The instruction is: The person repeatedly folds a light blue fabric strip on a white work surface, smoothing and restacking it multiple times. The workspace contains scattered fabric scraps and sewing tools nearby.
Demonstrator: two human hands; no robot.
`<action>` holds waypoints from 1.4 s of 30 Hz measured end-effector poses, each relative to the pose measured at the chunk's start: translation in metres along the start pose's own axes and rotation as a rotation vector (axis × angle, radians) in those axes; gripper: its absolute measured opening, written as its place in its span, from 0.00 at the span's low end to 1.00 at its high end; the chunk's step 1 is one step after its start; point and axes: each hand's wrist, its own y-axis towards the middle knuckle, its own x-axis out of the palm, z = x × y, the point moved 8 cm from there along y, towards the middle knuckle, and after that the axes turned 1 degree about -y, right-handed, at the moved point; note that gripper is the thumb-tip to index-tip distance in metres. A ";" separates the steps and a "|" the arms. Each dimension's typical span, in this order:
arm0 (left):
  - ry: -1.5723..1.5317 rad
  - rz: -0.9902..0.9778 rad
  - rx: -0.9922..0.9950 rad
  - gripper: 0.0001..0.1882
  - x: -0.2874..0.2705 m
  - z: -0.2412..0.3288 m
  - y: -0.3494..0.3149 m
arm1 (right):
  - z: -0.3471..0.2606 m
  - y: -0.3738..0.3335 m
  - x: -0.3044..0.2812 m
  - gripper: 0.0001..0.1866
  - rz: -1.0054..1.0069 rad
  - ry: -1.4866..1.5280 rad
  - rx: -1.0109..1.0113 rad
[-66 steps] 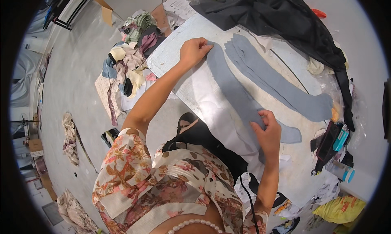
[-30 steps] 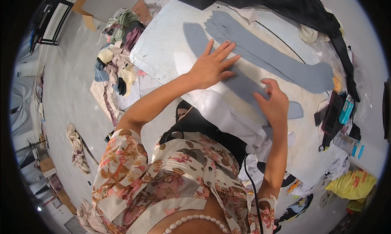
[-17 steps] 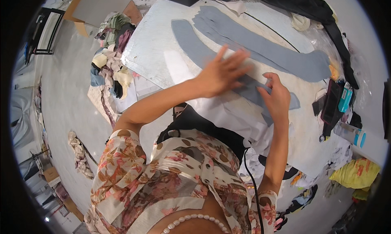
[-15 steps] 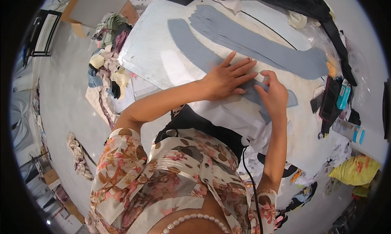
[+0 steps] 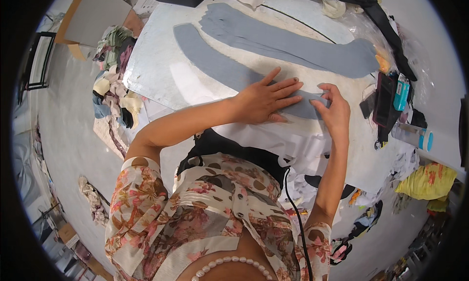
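A long curved strip of grey-blue fabric (image 5: 210, 56) lies across the pale table. My left hand (image 5: 266, 100) rests flat on its middle, fingers spread toward the right. At the strip's right end, my right hand (image 5: 334, 107) pinches the cloth edge between thumb and fingers. Farther back lies a stack of wider grey-blue fabric pieces (image 5: 288, 46), slightly fanned at its left end. White sheeting (image 5: 259, 134) hangs at the near table edge, below my left hand.
Right of my hands lie a dark phone (image 5: 383, 102), a turquoise box (image 5: 401, 93) and a clear container with a blue rim (image 5: 415, 136). Black cloth (image 5: 381, 32) borders the far side. Fabric scraps (image 5: 115, 90) are heaped at the left, and a yellow bag (image 5: 430, 181) sits lower right.
The strip's right end, folded and bunched before, now lies straighter between my hands. My right hand has shifted slightly right with the cloth edge. The whole view has shifted a little.
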 end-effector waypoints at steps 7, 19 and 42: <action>-0.005 -0.042 0.021 0.39 0.001 0.003 0.004 | 0.065 -0.008 -0.014 0.25 0.104 0.404 0.114; -0.026 -0.120 -0.026 0.42 0.003 0.002 0.004 | 0.050 -0.007 -0.020 0.08 0.145 0.649 0.044; -0.341 0.214 -0.300 0.30 -0.038 -0.002 -0.128 | 0.089 -0.182 -0.065 0.07 0.101 0.212 0.203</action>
